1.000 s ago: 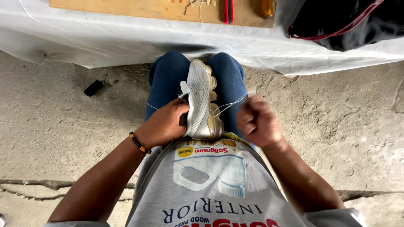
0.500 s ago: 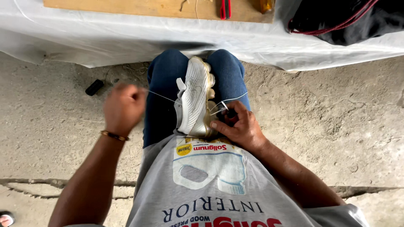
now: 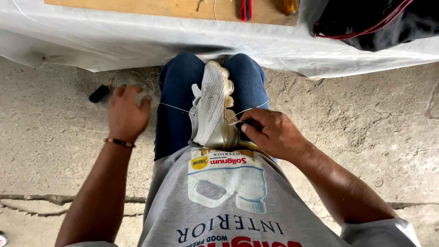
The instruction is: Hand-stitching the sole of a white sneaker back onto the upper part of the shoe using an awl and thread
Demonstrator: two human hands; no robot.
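Observation:
A white and cream sneaker [image 3: 211,112] stands on edge between my knees, clamped by my blue-jeaned thighs [image 3: 176,105]. My left hand [image 3: 126,113] is out to the left of the shoe, fingers closed on a thin thread [image 3: 173,108] that runs taut from the shoe's side to it. My right hand [image 3: 270,132] rests against the shoe's heel on the right, pinching a small dark tool at the sole edge, with another length of thread [image 3: 254,109] running up from it.
A table edge draped in white plastic sheet [image 3: 137,41] lies ahead, with a wooden board [image 3: 173,8] and tools on it. A dark bag [image 3: 379,20] sits at the top right. A small black object [image 3: 99,93] lies on the cracked concrete floor [image 3: 45,151].
My left hand has pulled away from the shoe to the left, drawing the thread out taut. My right hand has moved in against the shoe's heel.

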